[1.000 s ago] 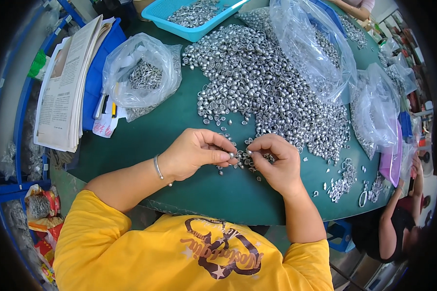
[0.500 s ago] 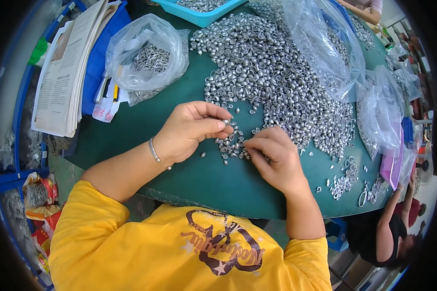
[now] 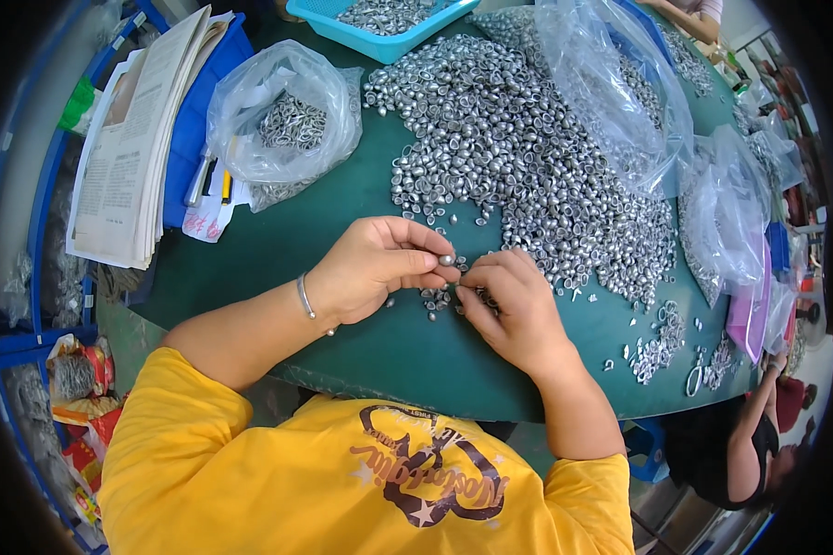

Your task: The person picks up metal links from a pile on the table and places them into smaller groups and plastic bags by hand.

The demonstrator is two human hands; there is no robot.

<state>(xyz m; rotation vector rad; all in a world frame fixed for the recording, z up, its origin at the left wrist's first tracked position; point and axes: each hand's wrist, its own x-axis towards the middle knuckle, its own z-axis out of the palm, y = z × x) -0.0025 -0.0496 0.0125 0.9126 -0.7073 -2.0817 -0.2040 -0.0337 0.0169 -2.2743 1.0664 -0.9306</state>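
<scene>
Between the thumb and fingers of my left hand [image 3: 379, 264] is a small silver metal cap [image 3: 446, 260], domed on its outer side. My right hand [image 3: 514, 301] meets it from the right, thumb and forefinger pinched at the left fingertips; what they grip, if anything, is hidden. Below and behind the fingers lie several loose metal caps [image 3: 435, 300] on the green tabletop [image 3: 361, 370]. A large heap of the same silver caps [image 3: 518, 139], some showing hollow sides, spreads just beyond both hands.
A clear bag of metal links [image 3: 292, 120] stands far left, beside newspapers [image 3: 134, 139] and a blue bin [image 3: 199, 102]. At the back is a turquoise basket [image 3: 379, 42]. Plastic bags [image 3: 727, 213] and small metal scraps [image 3: 662, 342] lie right. Other people [image 3: 745, 444] sit nearby.
My left hand has moved slightly right and nearer to me, turning the domed cap into view. My right fingers have come in to meet the left fingertips.
</scene>
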